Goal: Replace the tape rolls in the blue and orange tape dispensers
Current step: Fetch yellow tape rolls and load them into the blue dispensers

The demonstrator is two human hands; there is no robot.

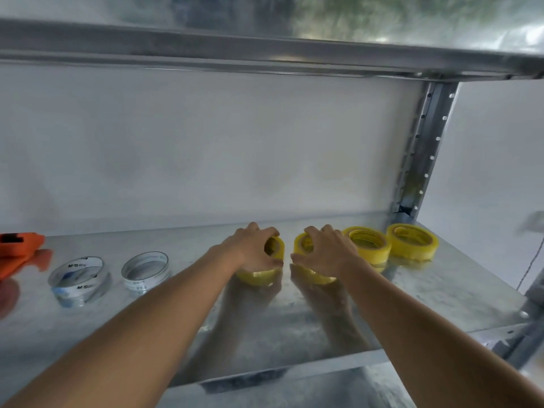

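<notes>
On the metal shelf (426, 293), both hands close over fresh yellow tape rolls, so the task appears to stand at its early stage: new rolls are being picked up, and no roll is yet seen mounted in a dispenser. The left hand (251, 248) curls its fingers (265, 231) over the top of the left yellow roll (259, 276), thumb on the near side, pinching it; this roll looks tipped with its core hole facing right. The right hand (326, 250) arches likewise over the right yellow roll (316, 278), fingers on the far rim and thumb low at the near edge. The two gripped rolls sit just beside each other, apart by a narrow gap. Just beyond the right fingers, to the right, two more yellow rolls (368, 244) (412, 241) lie flat, the nearer one close against the back of the hand. Well to the left of the left fingers lie two nearly spent rolls (78, 279) (145, 269), thin clear rings, judged to be the removed ones. At the far left edge the orange tape dispenser (19, 245) is partly cut off; whether it holds a roll cannot be told. No blue dispenser is in view. Remaining by judgement: carrying the rolls over, seating and threading each.
</notes>
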